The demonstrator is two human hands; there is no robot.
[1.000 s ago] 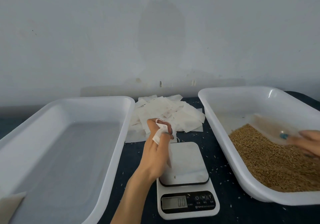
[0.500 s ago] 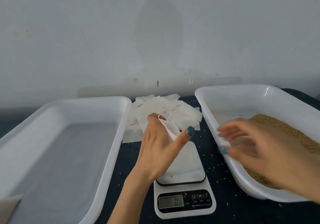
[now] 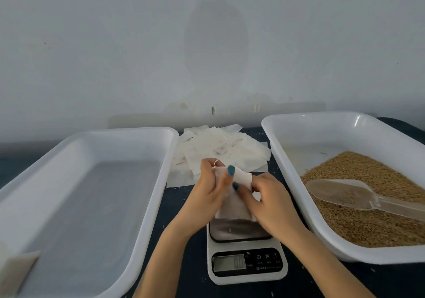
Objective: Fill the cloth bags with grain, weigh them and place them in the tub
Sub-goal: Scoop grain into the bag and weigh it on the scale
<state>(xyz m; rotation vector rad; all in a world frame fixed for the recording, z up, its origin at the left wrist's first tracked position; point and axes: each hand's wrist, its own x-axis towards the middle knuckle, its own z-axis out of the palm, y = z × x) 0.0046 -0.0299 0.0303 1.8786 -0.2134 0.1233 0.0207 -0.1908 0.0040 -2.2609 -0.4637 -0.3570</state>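
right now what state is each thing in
cloth bag, flat, looks unfilled, pinched over the scale by left hand and right hand
scale, on, digits lit
left tub, no grain inside
right tub, partly filled with grain
scoop, lying on the grain
spare bags, heaped behind the scale

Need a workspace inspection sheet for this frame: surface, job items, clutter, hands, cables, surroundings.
Surface: dark table, carrying two tubs, a scale and bags.
Job's things: left tub holds no grain; right tub holds grain with a clear scoop lying on it; scale stands between the tubs; pile of bags lies behind it.
Clutter: loose grains on the table; pale piece at the left tub's near end, cannot tell what.
Grippers: left hand and right hand both pinch one cloth bag over the scale.
Cables: nothing seen.
Surroundings: plain grey wall, faintly stained.
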